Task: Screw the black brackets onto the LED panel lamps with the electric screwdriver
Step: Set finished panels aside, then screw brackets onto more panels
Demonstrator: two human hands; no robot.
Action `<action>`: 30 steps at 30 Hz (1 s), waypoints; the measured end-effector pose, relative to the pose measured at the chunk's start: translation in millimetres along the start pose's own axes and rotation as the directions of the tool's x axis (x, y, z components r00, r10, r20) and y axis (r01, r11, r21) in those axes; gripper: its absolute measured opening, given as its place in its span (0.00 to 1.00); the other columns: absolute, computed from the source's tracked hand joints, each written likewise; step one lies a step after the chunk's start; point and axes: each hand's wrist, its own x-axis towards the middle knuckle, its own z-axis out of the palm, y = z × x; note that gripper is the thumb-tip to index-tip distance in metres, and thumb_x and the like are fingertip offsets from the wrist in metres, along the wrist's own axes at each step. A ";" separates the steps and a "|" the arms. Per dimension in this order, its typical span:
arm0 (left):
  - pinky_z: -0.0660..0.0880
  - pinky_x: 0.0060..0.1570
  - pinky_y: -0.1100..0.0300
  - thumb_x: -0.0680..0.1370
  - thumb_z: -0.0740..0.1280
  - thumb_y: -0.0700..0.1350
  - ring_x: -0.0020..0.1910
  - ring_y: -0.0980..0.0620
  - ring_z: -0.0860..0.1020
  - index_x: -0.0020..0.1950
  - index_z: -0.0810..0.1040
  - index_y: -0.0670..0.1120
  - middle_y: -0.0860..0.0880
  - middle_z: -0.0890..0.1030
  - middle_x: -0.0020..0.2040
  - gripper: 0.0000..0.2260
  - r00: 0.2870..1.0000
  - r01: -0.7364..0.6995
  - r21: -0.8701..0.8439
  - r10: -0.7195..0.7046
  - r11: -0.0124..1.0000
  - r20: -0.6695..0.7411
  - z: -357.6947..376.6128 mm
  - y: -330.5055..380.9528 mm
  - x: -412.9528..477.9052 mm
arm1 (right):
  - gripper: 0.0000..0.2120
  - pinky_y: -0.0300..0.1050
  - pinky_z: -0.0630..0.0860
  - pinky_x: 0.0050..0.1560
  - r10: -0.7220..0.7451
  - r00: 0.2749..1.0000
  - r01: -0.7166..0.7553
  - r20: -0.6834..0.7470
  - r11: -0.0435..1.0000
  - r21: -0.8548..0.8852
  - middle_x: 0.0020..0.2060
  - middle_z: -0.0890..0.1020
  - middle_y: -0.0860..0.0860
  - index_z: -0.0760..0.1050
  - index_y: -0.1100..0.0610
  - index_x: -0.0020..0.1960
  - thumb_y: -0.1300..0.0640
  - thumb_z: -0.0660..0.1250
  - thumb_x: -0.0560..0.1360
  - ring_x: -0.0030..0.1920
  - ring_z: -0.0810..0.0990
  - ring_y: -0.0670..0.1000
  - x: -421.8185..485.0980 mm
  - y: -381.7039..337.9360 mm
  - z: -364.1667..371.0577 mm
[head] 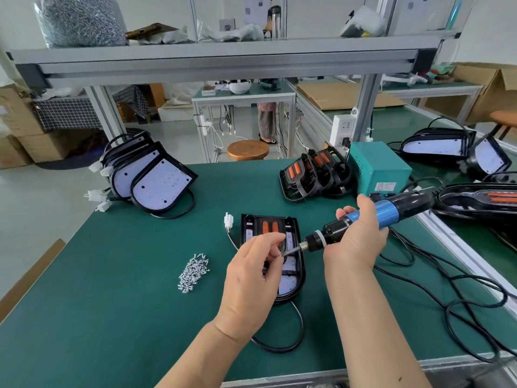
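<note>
An LED panel lamp (291, 278) lies on the green mat in front of me, with a black bracket (268, 226) with orange inserts on top of it. My right hand (355, 236) grips the blue-and-black electric screwdriver (363, 222), held nearly level with its bit pointing left over the lamp. My left hand (251, 278) pinches a small screw at the bit's tip (284, 254). A heap of loose silver screws (194, 271) lies to the left of the lamp.
A stack of LED panels (156, 180) stands at the back left. Black brackets (313, 175) lean by a teal power box (377, 166). More lamps (436, 145) sit on the right. The screwdriver's black cable (461, 289) loops across the mat at right.
</note>
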 end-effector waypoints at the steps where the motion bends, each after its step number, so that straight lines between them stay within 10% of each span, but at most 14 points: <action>1: 0.74 0.47 0.62 0.73 0.70 0.30 0.44 0.53 0.77 0.58 0.75 0.57 0.55 0.78 0.43 0.24 1.000 -0.010 0.003 0.010 1.000 0.014 0.3 -1.3 -0.2 | 0.12 0.37 0.76 0.32 0.005 1.000 -0.005 -0.004 1.000 -0.003 0.31 0.80 0.46 0.75 0.51 0.54 0.54 0.73 0.73 0.32 0.82 0.45 0.8 0.4 -1.4; 9: 0.71 0.58 0.62 0.74 0.71 0.51 0.56 0.58 0.75 0.64 0.73 0.54 0.59 0.75 0.54 0.19 0.974 0.208 0.012 -0.206 0.978 -0.097 -8.8 -19.0 4.0 | 0.11 0.41 0.77 0.39 -0.050 0.998 0.051 0.034 0.999 -0.017 0.32 0.79 0.46 0.75 0.50 0.53 0.54 0.73 0.73 0.32 0.80 0.47 10.9 0.5 -2.1; 15: 0.71 0.51 0.53 0.73 0.68 0.65 0.51 0.51 0.77 0.67 0.70 0.49 0.53 0.78 0.48 0.29 0.692 0.699 0.149 -0.714 0.699 0.102 -13.9 -49.6 22.2 | 0.12 0.43 0.78 0.38 -0.297 0.937 0.299 0.187 0.954 0.017 0.36 0.77 0.51 0.73 0.57 0.55 0.60 0.71 0.74 0.33 0.76 0.49 24.7 -13.7 21.1; 22: 0.76 0.49 0.59 0.61 0.74 0.64 0.51 0.59 0.81 0.50 0.76 0.59 0.63 0.83 0.44 0.22 0.610 0.766 0.006 -0.730 0.643 0.307 -5.4 -63.3 27.7 | 0.11 0.43 0.77 0.33 -0.498 0.793 0.536 0.352 0.844 -0.013 0.30 0.78 0.40 0.72 0.56 0.54 0.60 0.71 0.75 0.28 0.76 0.45 36.2 -11.8 61.1; 30: 0.78 0.58 0.47 0.58 0.74 0.66 0.50 0.53 0.83 0.53 0.78 0.58 0.60 0.85 0.47 0.26 0.604 0.782 -0.041 -0.738 0.622 0.301 -2.4 -68.4 26.4 | 0.10 0.42 0.75 0.30 -0.485 0.731 0.589 0.479 0.803 -0.086 0.29 0.77 0.42 0.71 0.51 0.48 0.57 0.72 0.74 0.26 0.74 0.46 46.3 14.3 82.5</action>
